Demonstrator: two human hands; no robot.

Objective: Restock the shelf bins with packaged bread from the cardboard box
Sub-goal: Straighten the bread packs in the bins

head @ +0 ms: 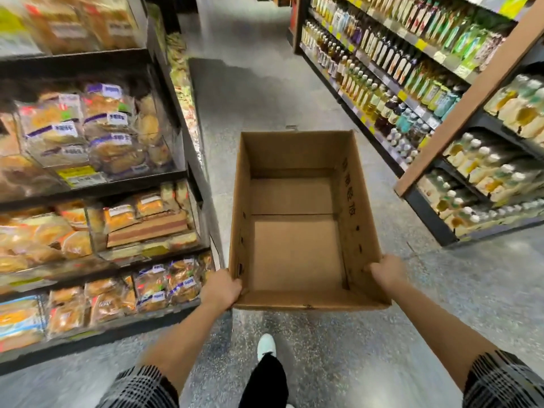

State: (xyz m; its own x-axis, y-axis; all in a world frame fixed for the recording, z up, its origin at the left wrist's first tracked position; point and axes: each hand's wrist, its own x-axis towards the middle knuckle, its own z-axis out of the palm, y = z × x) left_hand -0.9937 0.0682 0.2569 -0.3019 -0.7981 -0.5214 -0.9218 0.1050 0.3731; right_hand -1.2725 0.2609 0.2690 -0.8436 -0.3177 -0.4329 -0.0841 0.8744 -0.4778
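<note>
With the left hand (pixel 221 290) and right hand (pixel 388 270) each gripping a near corner of the empty cardboard box (pixel 294 248), its unsupported far end is risking sagging toward the packaged bread (pixel 103 131) filling the left shelf bins (pixel 123 175).

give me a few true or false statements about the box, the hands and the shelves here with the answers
1. The cardboard box has bread packs inside. False: only its bare bottom shows.
2. Both hands hold the box at its near corners. True: the left hand grips the near left corner, the right hand the near right wall.
3. The bread shelf stands on the person's right. False: it is on the left; the bottle shelves are on the right.
4. The box's top is open. True.
5. A white shoe shows below the box. True.
</note>
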